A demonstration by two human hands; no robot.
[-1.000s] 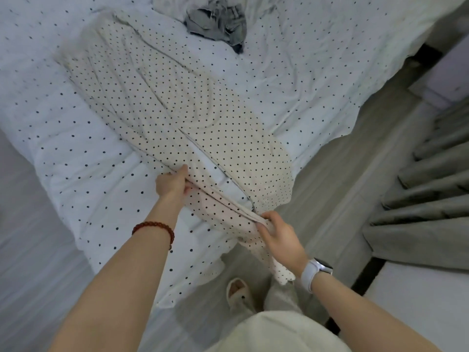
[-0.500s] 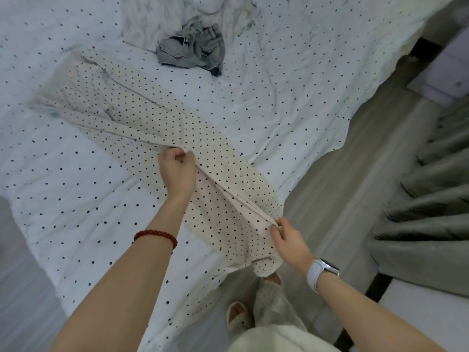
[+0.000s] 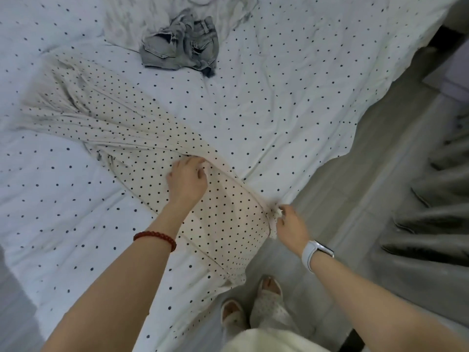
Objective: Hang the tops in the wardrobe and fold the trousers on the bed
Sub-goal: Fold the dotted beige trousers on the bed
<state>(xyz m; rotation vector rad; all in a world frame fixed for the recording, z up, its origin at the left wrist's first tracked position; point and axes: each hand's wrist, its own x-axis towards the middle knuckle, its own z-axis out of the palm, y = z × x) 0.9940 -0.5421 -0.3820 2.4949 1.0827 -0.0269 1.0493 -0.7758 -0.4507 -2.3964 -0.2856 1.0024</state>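
Note:
Cream polka-dot trousers (image 3: 132, 138) lie stretched diagonally across the bed (image 3: 291, 102), one leg folded over the other. My left hand (image 3: 186, 179) grips the fabric at mid-leg, fingers curled round the upper edge. My right hand (image 3: 289, 224) pinches the hem end of the trousers at the bed's near corner. A crumpled pair of grey denim shorts (image 3: 181, 44) sits further up the bed, apart from both hands.
The bed is covered by a white dotted sheet that hangs over its edge. A pale crumpled garment (image 3: 127, 19) lies behind the shorts. Grey curtains (image 3: 431, 199) hang at the right over a grey floor (image 3: 355, 174). My slippered feet (image 3: 253, 306) stand at the bed corner.
Both hands carried the top trouser leg to the right across the other one. The fabric went from lifted and taut to lying on the bed, and the view tilted further up the bed.

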